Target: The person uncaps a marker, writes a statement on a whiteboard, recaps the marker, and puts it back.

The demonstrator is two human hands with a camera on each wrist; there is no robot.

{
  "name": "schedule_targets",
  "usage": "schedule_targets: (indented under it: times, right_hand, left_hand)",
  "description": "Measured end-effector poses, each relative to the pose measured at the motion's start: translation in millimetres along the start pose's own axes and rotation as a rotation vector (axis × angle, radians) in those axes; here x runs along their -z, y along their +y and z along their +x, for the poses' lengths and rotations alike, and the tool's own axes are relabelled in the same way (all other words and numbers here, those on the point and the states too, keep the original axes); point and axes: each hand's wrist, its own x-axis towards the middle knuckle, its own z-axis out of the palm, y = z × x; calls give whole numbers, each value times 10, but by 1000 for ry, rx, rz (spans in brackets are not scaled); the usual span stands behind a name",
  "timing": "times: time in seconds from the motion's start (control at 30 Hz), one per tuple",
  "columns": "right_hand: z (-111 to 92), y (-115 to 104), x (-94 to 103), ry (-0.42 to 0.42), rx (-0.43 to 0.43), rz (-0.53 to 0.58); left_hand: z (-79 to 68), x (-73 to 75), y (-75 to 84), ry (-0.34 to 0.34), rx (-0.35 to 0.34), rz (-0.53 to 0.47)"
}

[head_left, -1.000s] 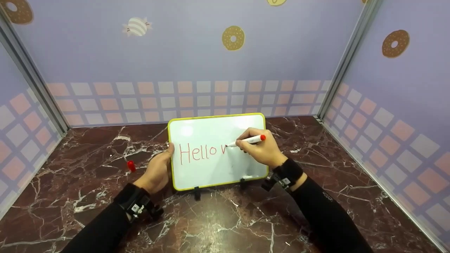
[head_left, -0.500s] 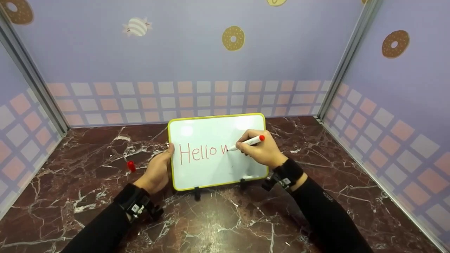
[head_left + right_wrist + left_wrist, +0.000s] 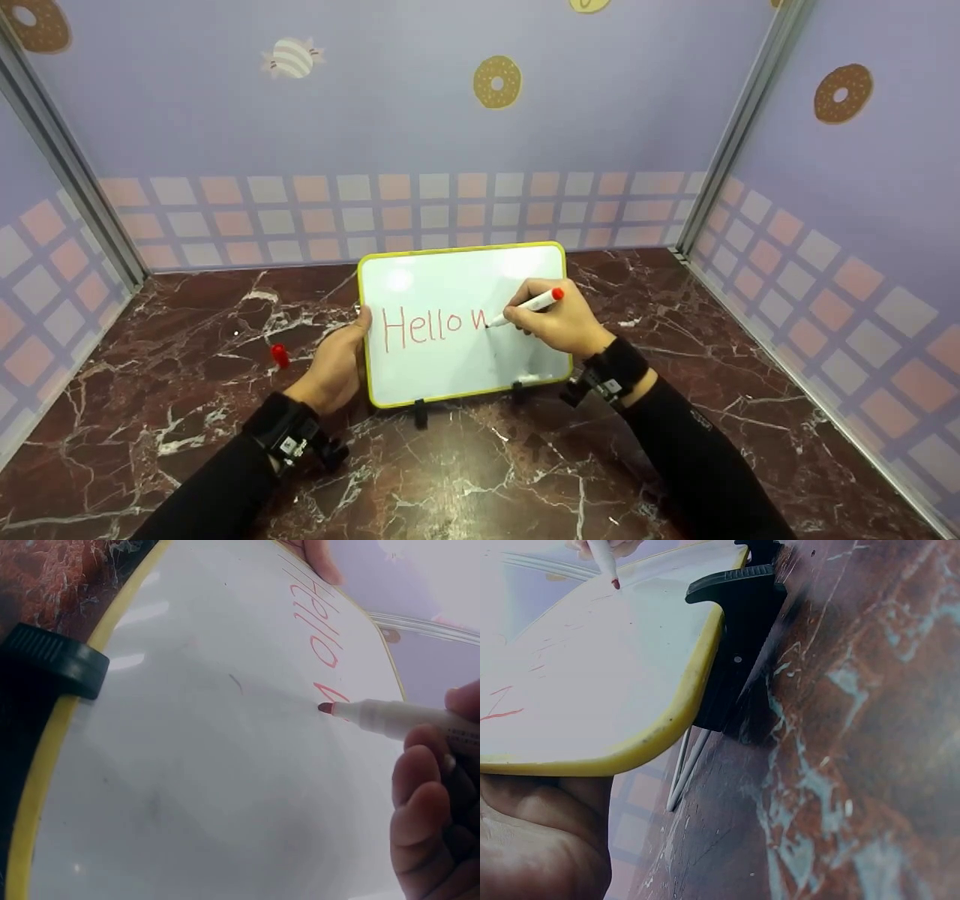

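A whiteboard (image 3: pixel 442 375) with a yellow frame leans back on a black stand (image 3: pixel 739 652), whose clips hold its lower edge. Red handwriting on it reads "Hello" followed by the strokes of another letter. My left hand (image 3: pixel 337 367) grips the board's left edge, thumb on the front and the other fingers behind it, hidden in the head view. Between thumb and fingers my right hand (image 3: pixel 566 319) pinches a white marker (image 3: pixel 538 301) with a red end. The marker's red tip (image 3: pixel 326 708) is right at the end of the last stroke.
A red marker cap (image 3: pixel 280 355) lies on the dark marbled table (image 3: pixel 450 480), left of my left hand. Patterned panels (image 3: pixel 390 135) with metal corner posts (image 3: pixel 742 127) enclose the table at the back and on both sides.
The marker in my right hand has moved down slightly, adding a slanted red stroke to the letter after "Hello". The left hand and the board have stayed in place.
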Motion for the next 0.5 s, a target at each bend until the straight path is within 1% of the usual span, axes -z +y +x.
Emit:
schedule_targets:
  times: [0.27,0.5]
  right_hand:
    - [5,1,-5,6,3,-11]
    - [10,10,-5,20,1,-10]
  left_hand:
    - [-9,7,4,-19,2,8]
    - [-29,18,9,-6,0,36]
